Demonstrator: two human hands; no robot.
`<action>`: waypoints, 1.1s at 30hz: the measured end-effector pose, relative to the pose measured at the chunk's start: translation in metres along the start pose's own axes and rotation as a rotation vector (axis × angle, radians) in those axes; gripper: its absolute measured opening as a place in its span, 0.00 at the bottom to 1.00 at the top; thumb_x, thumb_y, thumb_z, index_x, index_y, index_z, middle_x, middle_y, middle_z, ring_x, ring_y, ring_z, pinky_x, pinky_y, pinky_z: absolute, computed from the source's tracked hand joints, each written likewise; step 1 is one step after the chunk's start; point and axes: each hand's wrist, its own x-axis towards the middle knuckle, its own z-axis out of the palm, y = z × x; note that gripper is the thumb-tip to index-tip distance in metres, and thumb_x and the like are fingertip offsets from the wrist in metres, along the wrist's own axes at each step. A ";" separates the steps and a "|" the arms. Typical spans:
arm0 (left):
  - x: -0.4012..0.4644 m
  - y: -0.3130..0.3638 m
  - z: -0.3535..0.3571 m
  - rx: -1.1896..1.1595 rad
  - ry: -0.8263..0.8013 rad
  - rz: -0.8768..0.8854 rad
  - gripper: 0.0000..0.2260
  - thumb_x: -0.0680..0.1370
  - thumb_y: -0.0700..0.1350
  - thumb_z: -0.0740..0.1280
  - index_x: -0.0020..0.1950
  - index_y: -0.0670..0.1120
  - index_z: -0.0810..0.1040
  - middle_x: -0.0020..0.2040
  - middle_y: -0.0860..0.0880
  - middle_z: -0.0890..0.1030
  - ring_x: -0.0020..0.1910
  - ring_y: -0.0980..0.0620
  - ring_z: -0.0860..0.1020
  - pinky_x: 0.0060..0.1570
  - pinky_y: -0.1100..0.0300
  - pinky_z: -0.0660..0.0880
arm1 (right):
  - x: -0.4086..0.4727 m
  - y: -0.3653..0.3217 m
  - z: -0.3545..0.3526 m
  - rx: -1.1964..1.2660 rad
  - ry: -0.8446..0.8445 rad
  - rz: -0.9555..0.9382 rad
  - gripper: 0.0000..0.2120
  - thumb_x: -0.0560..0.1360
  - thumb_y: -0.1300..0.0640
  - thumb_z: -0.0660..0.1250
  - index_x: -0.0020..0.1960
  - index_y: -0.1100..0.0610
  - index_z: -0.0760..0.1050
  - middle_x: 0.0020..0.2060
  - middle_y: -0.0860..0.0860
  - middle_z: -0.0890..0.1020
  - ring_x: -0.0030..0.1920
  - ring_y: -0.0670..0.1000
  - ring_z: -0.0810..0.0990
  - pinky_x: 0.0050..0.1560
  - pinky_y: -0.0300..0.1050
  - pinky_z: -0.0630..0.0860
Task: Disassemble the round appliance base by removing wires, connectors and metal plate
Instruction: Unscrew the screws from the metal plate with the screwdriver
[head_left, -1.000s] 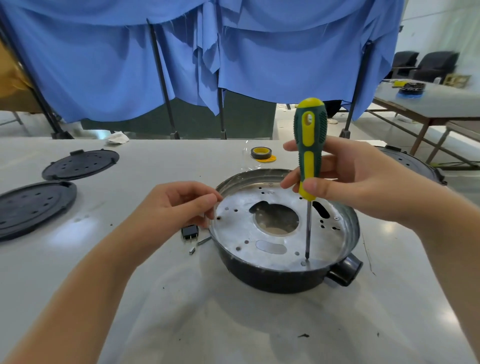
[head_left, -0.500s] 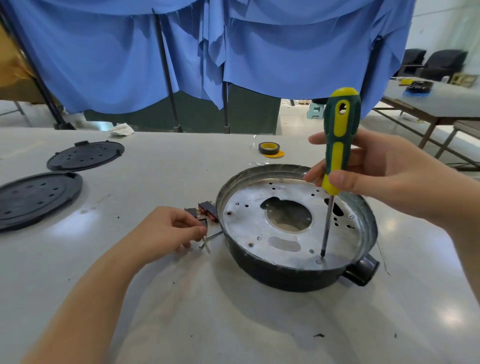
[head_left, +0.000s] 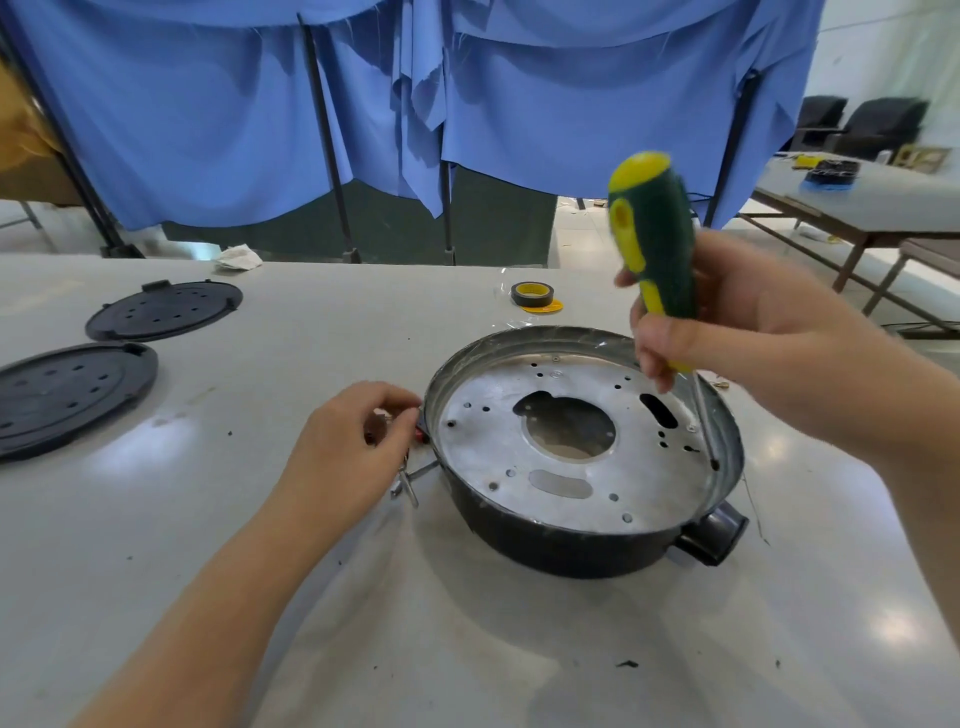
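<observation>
The round appliance base stands on the white table, black outside with a short spout at its lower right. Inside it lies the silver metal plate, with a large centre hole and several small holes. My right hand grips a green and yellow screwdriver, tilted, its tip at the plate's right edge near the rim. My left hand rests on the table at the base's left rim, fingers curled over small red and black parts that are mostly hidden. A metal pin lies just below those fingers.
Two black round perforated covers lie at the table's left. A roll of black and yellow tape sits behind the base. A crumpled white scrap lies at the far edge. Blue curtains hang behind; another table stands at the right.
The screwdriver tip has shifted from the plate's front edge to its right edge, and the handle now tilts left. My left hand has moved up to the base's left rim, over the small parts.
</observation>
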 end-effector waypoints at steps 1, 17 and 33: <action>-0.002 0.006 0.001 -0.014 0.025 0.068 0.07 0.76 0.39 0.66 0.48 0.50 0.80 0.42 0.58 0.79 0.40 0.61 0.77 0.38 0.74 0.69 | -0.001 0.001 0.001 -0.094 -0.058 0.029 0.10 0.74 0.58 0.66 0.53 0.47 0.74 0.37 0.50 0.78 0.39 0.55 0.79 0.43 0.51 0.81; -0.014 0.018 0.018 -0.109 0.031 0.276 0.11 0.74 0.37 0.60 0.45 0.46 0.82 0.47 0.55 0.78 0.48 0.55 0.77 0.46 0.67 0.70 | -0.013 0.013 0.038 -0.741 -0.531 0.365 0.13 0.65 0.47 0.75 0.33 0.48 0.71 0.24 0.41 0.76 0.21 0.40 0.74 0.21 0.32 0.70; -0.012 0.019 0.016 -0.384 0.180 -0.030 0.05 0.69 0.42 0.60 0.40 0.51 0.72 0.34 0.61 0.76 0.32 0.60 0.72 0.31 0.71 0.69 | -0.005 0.002 0.008 -0.541 -0.232 0.226 0.08 0.67 0.47 0.76 0.36 0.40 0.76 0.32 0.48 0.81 0.27 0.48 0.80 0.28 0.46 0.80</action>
